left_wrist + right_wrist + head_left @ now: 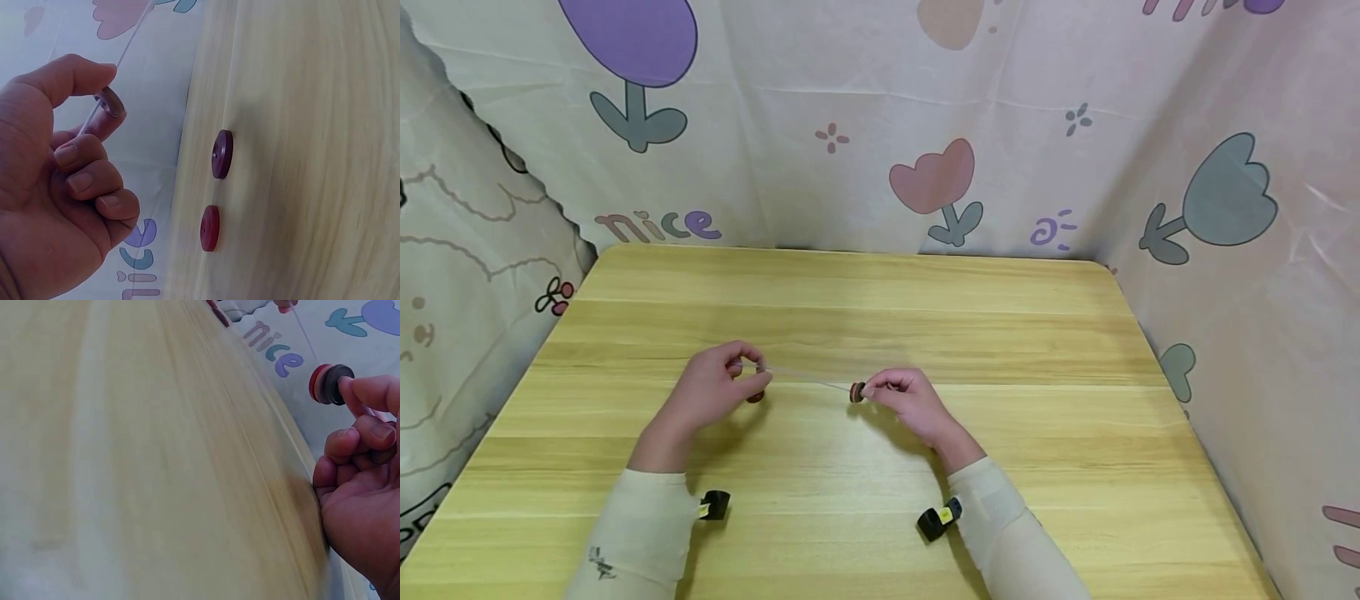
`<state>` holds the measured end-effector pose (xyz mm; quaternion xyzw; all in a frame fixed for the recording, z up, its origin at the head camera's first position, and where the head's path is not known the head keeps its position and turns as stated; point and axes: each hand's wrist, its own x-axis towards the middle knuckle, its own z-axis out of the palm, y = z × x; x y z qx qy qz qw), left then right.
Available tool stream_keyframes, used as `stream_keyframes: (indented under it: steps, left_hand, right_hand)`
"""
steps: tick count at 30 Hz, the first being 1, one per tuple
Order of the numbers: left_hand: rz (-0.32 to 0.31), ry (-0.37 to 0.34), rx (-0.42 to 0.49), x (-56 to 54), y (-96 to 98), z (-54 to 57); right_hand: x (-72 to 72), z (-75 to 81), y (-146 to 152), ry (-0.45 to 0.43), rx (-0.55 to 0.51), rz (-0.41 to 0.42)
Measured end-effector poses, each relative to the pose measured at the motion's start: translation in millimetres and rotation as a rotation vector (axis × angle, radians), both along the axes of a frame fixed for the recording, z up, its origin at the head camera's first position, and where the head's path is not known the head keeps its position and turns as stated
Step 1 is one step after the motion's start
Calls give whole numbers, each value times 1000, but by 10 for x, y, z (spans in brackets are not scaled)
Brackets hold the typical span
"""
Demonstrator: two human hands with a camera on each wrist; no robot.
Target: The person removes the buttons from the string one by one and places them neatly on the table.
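Note:
My left hand (711,385) pinches a brown button (111,102) between thumb and index finger. A thin white cord (132,44) passes at this button and runs into the curled fingers. Between the hands the cord stretches to a small stack of buttons (320,384), red, pinkish and black, threaded face to face. My right hand (917,406) pinches this string of buttons at its black end, other fingers curled. Below the left hand, a dark purple button (222,154) and a red button (210,229) rest on the table. The exact fingertip contact on the right is partly hidden.
The light wooden table (1000,333) reaches back to a hanging cloth (820,183) printed with flowers. Cloth also hangs at both sides. Small black devices, a left one (715,505) and a right one (938,521), are fixed at the wrists.

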<state>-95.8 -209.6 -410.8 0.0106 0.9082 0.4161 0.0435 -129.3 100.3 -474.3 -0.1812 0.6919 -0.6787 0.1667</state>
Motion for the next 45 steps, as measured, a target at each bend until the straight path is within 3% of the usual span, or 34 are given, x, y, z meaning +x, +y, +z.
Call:
stream_keyframes:
  steps: [17, 24, 27, 37, 45]
  left_hand:
    - [29, 25, -49, 31, -134, -20]
    - [35, 49, -63, 34, -186, -19]
    - [39, 56, -62, 36, -202, -27]
    - [62, 44, -63, 87, -267, 8]
    - [104, 25, -80, 170, -425, -35]
  right_hand:
    - [5, 43, -19, -10, 13, 3]
    - [111, 319, -27, 5, 30, 9]
    - [130, 358, -31, 7, 29, 8]
    - [136, 363, -41, 12, 41, 11]
    - [39, 48, -24, 0, 42, -3]
